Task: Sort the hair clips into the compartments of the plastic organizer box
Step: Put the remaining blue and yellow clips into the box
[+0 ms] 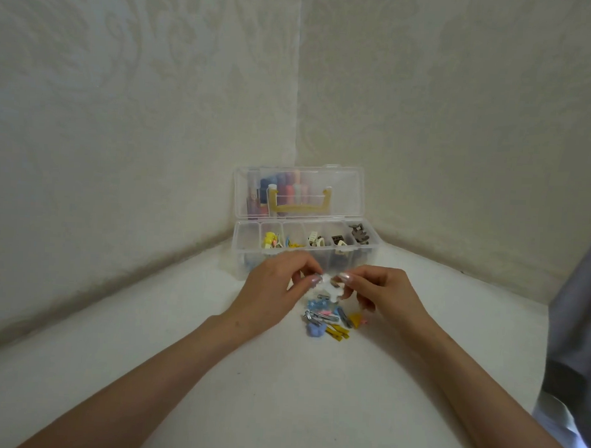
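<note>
With our left hand (pixel 277 287) and right hand (pixel 382 292) both curled, we pinched a small white plastic hair clip (pixel 330 288) just in front of the open clear plastic organizer box (pixel 248 260), probably to judge its compartment.

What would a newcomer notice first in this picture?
The left hand and right hand meet mid-frame, both pinching a small white clip. Just below them a colourful pile of clips lies on the white surface. At the back stands a clear box, its lid up, with clips in several compartments.
</note>
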`<state>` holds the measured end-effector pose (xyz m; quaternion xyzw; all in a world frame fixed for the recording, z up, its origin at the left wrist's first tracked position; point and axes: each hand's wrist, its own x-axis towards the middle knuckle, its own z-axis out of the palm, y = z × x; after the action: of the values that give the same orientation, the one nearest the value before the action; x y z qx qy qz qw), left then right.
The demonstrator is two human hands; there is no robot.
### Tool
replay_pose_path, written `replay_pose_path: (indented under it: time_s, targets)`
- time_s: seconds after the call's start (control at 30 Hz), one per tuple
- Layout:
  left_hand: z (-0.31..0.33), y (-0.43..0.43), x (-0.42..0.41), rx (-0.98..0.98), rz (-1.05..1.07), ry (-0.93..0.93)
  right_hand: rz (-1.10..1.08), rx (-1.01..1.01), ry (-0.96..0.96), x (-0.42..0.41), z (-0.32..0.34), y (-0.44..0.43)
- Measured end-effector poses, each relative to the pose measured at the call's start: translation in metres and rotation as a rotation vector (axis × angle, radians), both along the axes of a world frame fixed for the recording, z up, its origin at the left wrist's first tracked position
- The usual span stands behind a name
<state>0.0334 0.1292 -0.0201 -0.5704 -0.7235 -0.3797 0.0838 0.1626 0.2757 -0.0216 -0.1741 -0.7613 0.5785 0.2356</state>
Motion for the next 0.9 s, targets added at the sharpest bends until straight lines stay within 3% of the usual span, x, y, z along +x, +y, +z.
replay_pose_path:
  time_s: [0.17,0.27,0.43,0.73,0.9]
  targets:
    - [0.018,-0.007,-0.02,0.162,0.171,0.009,-0.198,0.38,-0.066,-0.003,-0.014,0.013]
    - [0.03,-0.016,-0.039,0.249,0.319,0.031,-0.203,0.513,-0.16,-0.006,-0.02,0.016]
    - [0.031,-0.027,-0.066,0.186,0.488,0.001,-0.183,0.591,-0.252,-0.009,-0.023,0.017]
    - [0.035,-0.017,-0.083,0.121,0.602,-0.039,-0.169,0.64,-0.298,-0.011,-0.023,0.018]
    - [0.029,-0.009,-0.097,-0.126,0.597,-0.034,-0.158,0.679,-0.331,-0.011,-0.022,0.017]
